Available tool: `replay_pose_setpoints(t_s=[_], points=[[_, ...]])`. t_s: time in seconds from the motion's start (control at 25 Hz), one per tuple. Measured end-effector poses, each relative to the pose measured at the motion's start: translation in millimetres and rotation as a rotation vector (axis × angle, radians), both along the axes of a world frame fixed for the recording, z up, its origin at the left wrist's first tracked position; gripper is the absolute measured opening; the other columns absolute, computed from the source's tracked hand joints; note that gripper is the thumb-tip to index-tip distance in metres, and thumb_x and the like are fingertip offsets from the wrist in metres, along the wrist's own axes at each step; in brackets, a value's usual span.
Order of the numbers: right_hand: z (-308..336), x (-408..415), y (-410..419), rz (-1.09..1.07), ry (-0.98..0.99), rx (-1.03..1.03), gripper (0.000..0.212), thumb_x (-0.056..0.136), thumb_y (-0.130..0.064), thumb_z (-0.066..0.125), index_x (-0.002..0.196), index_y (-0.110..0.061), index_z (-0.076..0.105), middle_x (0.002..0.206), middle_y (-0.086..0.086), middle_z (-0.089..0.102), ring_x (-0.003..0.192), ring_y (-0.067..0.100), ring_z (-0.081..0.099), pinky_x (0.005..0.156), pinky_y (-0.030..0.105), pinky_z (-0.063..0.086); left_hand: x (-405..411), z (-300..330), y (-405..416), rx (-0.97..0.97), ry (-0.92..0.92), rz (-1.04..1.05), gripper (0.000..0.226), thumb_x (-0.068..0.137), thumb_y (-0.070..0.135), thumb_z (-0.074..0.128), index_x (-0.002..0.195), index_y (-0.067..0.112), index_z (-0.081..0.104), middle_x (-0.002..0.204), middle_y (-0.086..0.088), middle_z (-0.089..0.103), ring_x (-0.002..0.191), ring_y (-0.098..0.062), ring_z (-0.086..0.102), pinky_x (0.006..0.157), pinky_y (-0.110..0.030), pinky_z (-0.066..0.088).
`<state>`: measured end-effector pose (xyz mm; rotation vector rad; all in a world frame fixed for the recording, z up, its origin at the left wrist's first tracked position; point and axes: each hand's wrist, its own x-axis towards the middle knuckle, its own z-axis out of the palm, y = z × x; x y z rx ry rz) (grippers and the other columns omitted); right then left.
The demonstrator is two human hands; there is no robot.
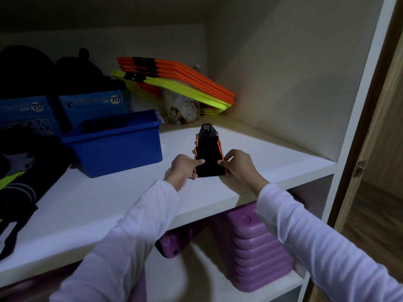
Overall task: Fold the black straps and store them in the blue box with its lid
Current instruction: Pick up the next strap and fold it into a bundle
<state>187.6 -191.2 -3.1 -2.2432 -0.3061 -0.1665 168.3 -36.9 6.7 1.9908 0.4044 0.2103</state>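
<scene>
**Both hands on folded straps at shelf's front edge**

White shelf (109, 197) inside a cupboard carries everything up top. Back-left corner: dark bags, too dim to make out. Rear centre, against the back wall: stack of orange & yellow hoops (181, 83), leaning, w/ black clips on them. In front of the hoops, a clear cup (183, 107) w/ something pale stuffed inside. Left side: two blue "Lucky Star" packs (93, 105) standing behind the blue box (117, 147), which sits open-topped left of centre, well back from the front edge; can't tell where its lid is. Dark clothing w/ a neon-yellow stripe (15, 188) hangs over the front-left edge.

Below the shelf, purple ribbed plastic tubs (250, 247) on the lower level.

Black straps (208, 155), orange-edged, lie folded in stepped layers near the front edge, right of the box & apart from it. Left hand (184, 168) pinches the stack's near-left side, thumb on top. Right hand (238, 165) grips the near-right side likewise. Both sleeves white.
</scene>
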Motion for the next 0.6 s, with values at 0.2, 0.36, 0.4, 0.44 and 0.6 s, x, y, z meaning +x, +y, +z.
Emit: replay_pose_setpoints(t_s=[0.2, 0.36, 0.4, 0.44, 0.6], points=[[5, -7, 0, 0.005, -0.063, -0.121, 0.034, 0.093, -0.024, 0.053, 0.070, 0.001, 0.058, 0.066, 0.017, 0.057, 0.064, 0.026, 0.050, 0.052, 0.030, 0.029, -3, 2, -1, -0.077, -0.043, -0.003, 0.026, 0.085, 0.015, 0.066, 0.074, 0.006, 0.044, 0.098, -0.016, 0.055, 0.039, -0.016, 0.058, 0.038, -0.016, 0.047], [10, -17, 6, 0.030, -0.185, -0.287, 0.039, 0.092, -0.012, 0.048, 0.131, -0.009, 0.050, 0.124, 0.018, 0.051, 0.106, 0.036, 0.056, 0.082, 0.033, 0.046, -1, -1, 1, -0.009, -0.092, -0.047, 0.020, 0.083, 0.010, 0.068, 0.088, 0.008, 0.049, 0.091, -0.018, 0.052, 0.029, -0.012, 0.050, 0.033, -0.018, 0.041], [10, -17, 8, 0.057, -0.226, -0.330, 0.048, 0.092, -0.009, 0.046, 0.139, -0.015, 0.042, 0.133, 0.015, 0.045, 0.113, 0.035, 0.052, 0.091, 0.036, 0.045, 0, -2, 1, 0.085, -0.121, -0.063, 0.014, 0.083, 0.010, 0.067, 0.089, 0.009, 0.054, 0.091, -0.019, 0.051, 0.036, -0.013, 0.052, 0.038, -0.020, 0.043], [11, -17, 9, 0.090, -0.262, -0.401, 0.050, 0.092, -0.008, 0.043, 0.141, -0.019, 0.041, 0.139, 0.012, 0.042, 0.119, 0.034, 0.048, 0.096, 0.038, 0.045, 1, -2, 1, 0.181, -0.164, -0.084, 0.011, 0.083, 0.010, 0.066, 0.093, 0.010, 0.060, 0.096, -0.020, 0.051, 0.052, -0.016, 0.057, 0.049, -0.024, 0.048], [8, -9, 7, 0.234, -0.226, -0.527, 0.043, 0.093, -0.007, 0.037, 0.131, -0.017, 0.054, 0.140, 0.008, 0.051, 0.124, 0.029, 0.048, 0.101, 0.036, 0.042, 6, -6, 7, 0.322, -0.219, -0.264, 0.025, 0.086, 0.004, 0.060, 0.110, 0.003, 0.067, 0.127, -0.013, 0.056, 0.118, -0.025, 0.054, 0.104, -0.033, 0.041]])
